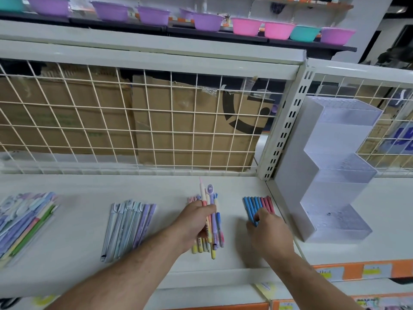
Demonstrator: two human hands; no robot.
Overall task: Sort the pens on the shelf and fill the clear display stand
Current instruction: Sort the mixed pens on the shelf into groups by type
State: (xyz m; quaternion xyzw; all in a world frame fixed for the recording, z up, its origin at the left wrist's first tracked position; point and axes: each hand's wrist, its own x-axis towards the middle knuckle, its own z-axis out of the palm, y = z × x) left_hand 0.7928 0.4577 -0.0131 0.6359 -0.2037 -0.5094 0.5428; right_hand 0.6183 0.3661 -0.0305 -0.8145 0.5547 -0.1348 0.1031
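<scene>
Backing the white shelf [78, 222] of pens [127, 229]: wire grid [134, 121], cardboard boxes [190, 130].

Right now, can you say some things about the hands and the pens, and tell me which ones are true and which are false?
1. The left hand holds a bunch of pastel pens. True.
2. The clear stepped plastic display stand is already full of pens. False: no pens show in any of its steps.
3. The right hand takes hold of the row of blue and pink pens lying on the white shelf. True.
4. The round plastic bowls on the top shelf are all green. False: they are purple, pink and teal.
5. The stand is to the left of both hands. False: it stands to their right.
</scene>
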